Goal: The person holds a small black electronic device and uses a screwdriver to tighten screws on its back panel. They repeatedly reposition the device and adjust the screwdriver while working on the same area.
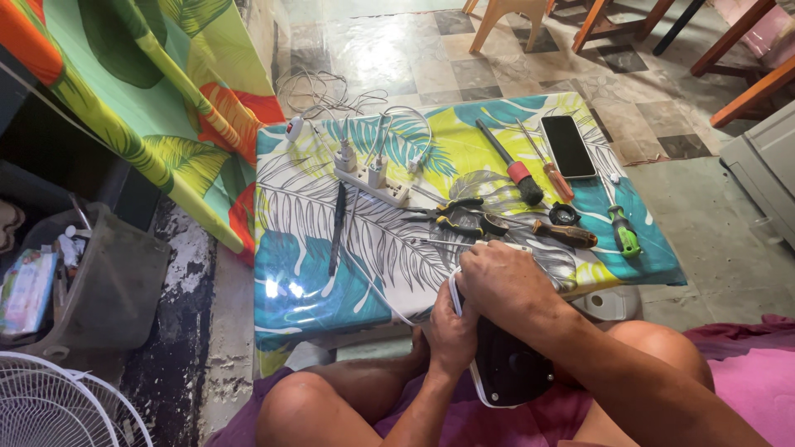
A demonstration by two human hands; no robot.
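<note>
- Head view, looking down at a seated person's lap and a low table covered in a leaf-print cloth of blue, yellow and white.
- The left hand is closed around the near edge of a white and black appliance housing that rests on the person's lap, against the table's front edge.
- The right hand lies curled over the top of the same housing, fingers bent down onto it; what they grip beneath is hidden.
- A white cable runs across the cloth to the hands.
- Just beyond the hands lie black-and-yellow pliers and a dark-handled screwdriver.
- Further back: a white power strip with plugs in it, a red-and-black brush, a red-handled screwdriver, a black phone and a green-handled screwdriver.
- A white fan grille sits at bottom left on the floor.
</note>
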